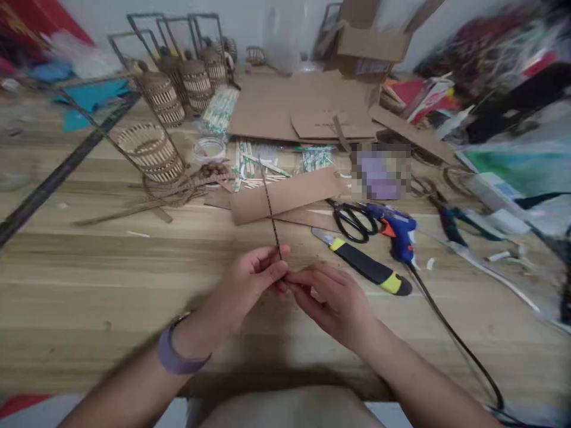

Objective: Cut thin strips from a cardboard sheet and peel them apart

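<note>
A thin, dark twisted cord (271, 214) rises stiffly from my fingers toward the back of the table. My left hand (256, 273), with a purple band on its wrist, pinches it near its lower end between thumb and fingers. My right hand (332, 297) is closed, its thumb and fingertips pressed together at the cord's lower end, touching the left fingers. That lower end is mostly hidden by the fingertips. Beyond the hands lies a curved piece of brown cardboard (289, 193). To the right is a black and yellow utility knife (366, 264).
Black-handled scissors (355, 223) and a blue glue gun (399, 232) with a trailing cable lie at right. Stick-built baskets (149, 151) and lanterns (196, 83) stand at left, near brown paper strips (178, 193). Cardboard sheets (267, 107) and stick packets (220, 110) lie behind.
</note>
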The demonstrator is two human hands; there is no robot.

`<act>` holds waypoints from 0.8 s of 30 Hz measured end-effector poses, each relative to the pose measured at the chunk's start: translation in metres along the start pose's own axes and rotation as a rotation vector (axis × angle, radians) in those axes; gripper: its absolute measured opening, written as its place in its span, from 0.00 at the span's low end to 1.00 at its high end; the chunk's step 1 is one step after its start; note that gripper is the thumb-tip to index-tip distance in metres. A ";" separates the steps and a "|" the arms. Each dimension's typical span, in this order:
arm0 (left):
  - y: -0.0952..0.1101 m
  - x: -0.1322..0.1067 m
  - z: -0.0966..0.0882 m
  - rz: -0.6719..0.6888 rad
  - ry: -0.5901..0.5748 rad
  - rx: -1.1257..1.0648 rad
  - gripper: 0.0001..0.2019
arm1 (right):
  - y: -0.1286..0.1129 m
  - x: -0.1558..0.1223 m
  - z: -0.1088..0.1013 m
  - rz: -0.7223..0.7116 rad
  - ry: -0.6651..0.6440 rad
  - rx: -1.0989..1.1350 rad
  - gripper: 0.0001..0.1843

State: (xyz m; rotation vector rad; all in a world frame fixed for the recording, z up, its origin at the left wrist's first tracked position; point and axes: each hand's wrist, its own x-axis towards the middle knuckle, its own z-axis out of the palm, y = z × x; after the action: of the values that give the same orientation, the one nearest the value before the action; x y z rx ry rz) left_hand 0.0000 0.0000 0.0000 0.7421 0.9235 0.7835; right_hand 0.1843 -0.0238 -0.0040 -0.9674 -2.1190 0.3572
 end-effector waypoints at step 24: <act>-0.008 -0.013 0.000 0.618 -0.031 0.965 0.07 | 0.000 0.002 -0.002 -0.129 0.078 -0.270 0.06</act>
State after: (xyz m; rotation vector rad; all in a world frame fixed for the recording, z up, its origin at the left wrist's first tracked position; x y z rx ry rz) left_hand -0.0035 -0.0147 -0.0013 1.9426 1.0446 0.8298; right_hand 0.1851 -0.0222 -0.0019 -0.9710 -2.1813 -0.0327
